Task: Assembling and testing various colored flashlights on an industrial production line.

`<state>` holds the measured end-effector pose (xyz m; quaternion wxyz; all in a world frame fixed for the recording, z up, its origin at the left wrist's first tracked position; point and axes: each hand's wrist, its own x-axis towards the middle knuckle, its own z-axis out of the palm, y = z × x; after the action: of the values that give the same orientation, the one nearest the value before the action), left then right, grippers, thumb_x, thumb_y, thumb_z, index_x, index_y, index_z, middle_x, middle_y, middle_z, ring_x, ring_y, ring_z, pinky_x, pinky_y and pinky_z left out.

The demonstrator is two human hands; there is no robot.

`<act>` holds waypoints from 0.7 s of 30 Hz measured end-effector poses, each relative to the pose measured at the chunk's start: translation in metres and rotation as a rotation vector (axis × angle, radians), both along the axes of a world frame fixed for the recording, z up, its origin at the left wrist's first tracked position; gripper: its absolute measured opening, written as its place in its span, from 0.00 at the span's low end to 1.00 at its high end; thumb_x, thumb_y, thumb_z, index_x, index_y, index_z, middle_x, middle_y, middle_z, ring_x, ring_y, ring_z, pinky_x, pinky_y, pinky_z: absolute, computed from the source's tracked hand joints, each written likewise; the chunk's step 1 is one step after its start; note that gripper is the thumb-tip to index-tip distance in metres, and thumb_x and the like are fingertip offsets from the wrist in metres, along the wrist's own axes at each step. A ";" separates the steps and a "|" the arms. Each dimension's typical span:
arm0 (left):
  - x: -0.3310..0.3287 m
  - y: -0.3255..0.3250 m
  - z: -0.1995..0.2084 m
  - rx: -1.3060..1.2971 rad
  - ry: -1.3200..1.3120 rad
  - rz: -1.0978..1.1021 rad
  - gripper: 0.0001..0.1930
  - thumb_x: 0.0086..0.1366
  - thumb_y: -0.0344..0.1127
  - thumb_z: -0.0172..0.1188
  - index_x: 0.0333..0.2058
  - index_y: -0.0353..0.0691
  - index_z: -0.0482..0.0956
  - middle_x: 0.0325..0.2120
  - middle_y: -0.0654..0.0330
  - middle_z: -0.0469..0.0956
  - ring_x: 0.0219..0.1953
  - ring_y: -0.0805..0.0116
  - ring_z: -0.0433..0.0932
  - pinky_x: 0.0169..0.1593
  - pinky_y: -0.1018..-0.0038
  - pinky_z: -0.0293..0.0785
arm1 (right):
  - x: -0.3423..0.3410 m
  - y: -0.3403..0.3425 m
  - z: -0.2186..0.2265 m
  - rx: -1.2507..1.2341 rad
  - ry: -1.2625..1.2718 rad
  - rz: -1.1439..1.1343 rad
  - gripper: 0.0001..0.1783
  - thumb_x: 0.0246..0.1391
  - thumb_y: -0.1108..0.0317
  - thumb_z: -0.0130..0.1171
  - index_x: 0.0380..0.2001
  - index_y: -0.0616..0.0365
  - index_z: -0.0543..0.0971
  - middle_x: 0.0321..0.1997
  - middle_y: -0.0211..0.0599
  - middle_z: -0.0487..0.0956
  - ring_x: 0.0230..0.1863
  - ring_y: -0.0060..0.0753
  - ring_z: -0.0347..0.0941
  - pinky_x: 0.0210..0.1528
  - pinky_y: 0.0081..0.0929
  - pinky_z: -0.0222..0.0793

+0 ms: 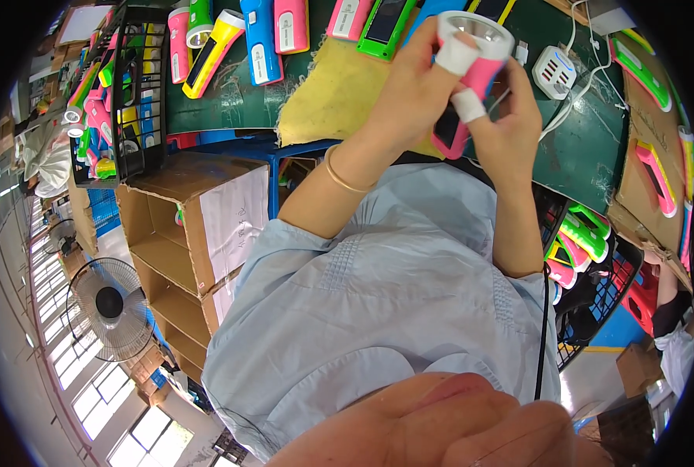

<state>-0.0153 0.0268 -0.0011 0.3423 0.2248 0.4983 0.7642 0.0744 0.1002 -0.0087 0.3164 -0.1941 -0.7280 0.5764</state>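
Note:
A pink flashlight point(483, 74) with a white rim and a shiny reflector is held up over the far edge of my lap, its lens end up and its dark panel end down. My left hand point(409, 97), with a bracelet on its wrist, is closed around the flashlight's head from the left. From the right, my right hand point(512, 132) closes on its body, thumb pressed to the side. White tape wraps both thumbs. Part of the flashlight's body is hidden by my fingers. Under it lies a ragged yellow cloth point(323, 93) on the green tabletop point(230, 109).
Several coloured flashlights point(261, 47) line the table's far side. A white charging hub point(555, 72) with cables stands at right, beside a cardboard sheet point(635, 117) bearing more flashlights. Black baskets point(140, 93) hold flashlights on both sides. Cardboard shelves point(168, 257) and a fan point(109, 303) are at left.

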 end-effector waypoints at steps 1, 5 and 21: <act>0.003 -0.004 -0.007 0.074 0.178 0.082 0.21 0.60 0.44 0.57 0.45 0.36 0.67 0.33 0.62 0.72 0.35 0.76 0.71 0.37 0.80 0.69 | 0.000 0.000 0.000 -0.202 0.111 0.069 0.27 0.42 0.68 0.66 0.46 0.68 0.69 0.41 0.38 0.74 0.41 0.24 0.71 0.43 0.21 0.67; 0.014 -0.048 0.005 -0.454 0.114 -0.412 0.23 0.50 0.38 0.64 0.42 0.35 0.67 0.28 0.61 0.74 0.30 0.74 0.74 0.35 0.76 0.72 | 0.015 0.014 0.001 -0.602 0.090 0.188 0.24 0.48 0.76 0.58 0.50 0.68 0.67 0.44 0.37 0.73 0.44 0.25 0.70 0.50 0.23 0.63; 0.084 -0.093 -0.111 -0.518 0.426 0.224 0.28 0.40 0.36 0.69 0.41 0.31 0.69 0.25 0.47 0.77 0.33 0.51 0.79 0.34 0.69 0.73 | -0.008 -0.058 -0.044 0.338 0.167 -0.153 0.18 0.41 0.63 0.65 0.34 0.64 0.75 0.30 0.40 0.74 0.27 0.33 0.69 0.29 0.23 0.65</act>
<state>0.0690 -0.0666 -0.1119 0.1903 0.2287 0.7572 0.5815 0.0668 0.0426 -0.0530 0.4466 -0.1446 -0.7688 0.4343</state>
